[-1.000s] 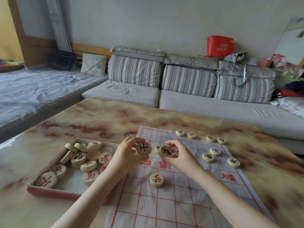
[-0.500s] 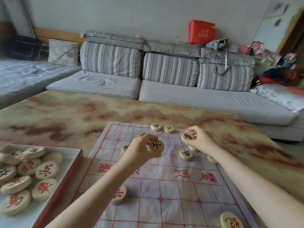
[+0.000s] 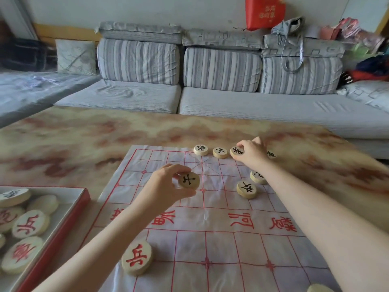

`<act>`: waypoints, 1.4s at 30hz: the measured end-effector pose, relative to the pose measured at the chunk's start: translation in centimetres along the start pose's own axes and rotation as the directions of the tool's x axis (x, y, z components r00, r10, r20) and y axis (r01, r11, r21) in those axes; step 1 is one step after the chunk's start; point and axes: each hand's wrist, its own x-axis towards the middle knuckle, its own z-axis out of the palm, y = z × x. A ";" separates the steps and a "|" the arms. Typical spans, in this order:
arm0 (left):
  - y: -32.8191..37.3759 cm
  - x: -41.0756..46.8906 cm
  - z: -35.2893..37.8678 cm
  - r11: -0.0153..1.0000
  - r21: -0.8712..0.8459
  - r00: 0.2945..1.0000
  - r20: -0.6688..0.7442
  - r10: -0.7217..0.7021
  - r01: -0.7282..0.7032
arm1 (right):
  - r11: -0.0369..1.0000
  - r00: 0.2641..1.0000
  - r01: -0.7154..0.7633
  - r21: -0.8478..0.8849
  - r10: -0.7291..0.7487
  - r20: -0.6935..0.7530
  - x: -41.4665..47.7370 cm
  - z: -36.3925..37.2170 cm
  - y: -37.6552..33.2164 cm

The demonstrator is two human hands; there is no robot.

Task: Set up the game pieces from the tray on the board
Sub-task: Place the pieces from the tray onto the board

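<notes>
A white cloth board (image 3: 210, 245) with red grid lines lies on the marbled table. My left hand (image 3: 168, 186) holds a round wooden piece with a black character (image 3: 189, 180) above the board's far half. My right hand (image 3: 251, 152) grips another black-marked piece (image 3: 236, 151) at the board's far edge row, beside two black pieces (image 3: 201, 149) (image 3: 220, 152) standing there. Two more black pieces (image 3: 246, 189) (image 3: 257, 177) lie by my right forearm. A red-marked piece (image 3: 136, 257) rests on the near half. The red-rimmed tray (image 3: 69, 213) at left holds several pieces.
The marbled table (image 3: 73, 144) extends left of and beyond the board. A grey striped sofa (image 3: 210, 98) runs behind its far edge, with a red bag (image 3: 265, 12) and clutter on top. Another piece (image 3: 320, 288) peeks in at the bottom right.
My right hand has carried its piece from the board's middle out to the far edge row. My left hand still holds its piece. The camera moved closer and rightward.
</notes>
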 end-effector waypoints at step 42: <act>-2.4 8.9 0.9 0.989 -0.032 0.975 -0.164 -0.147 0.144 | 0.940 0.996 0.019 0.340 0.013 -0.091 -6.5 -1.7 0.1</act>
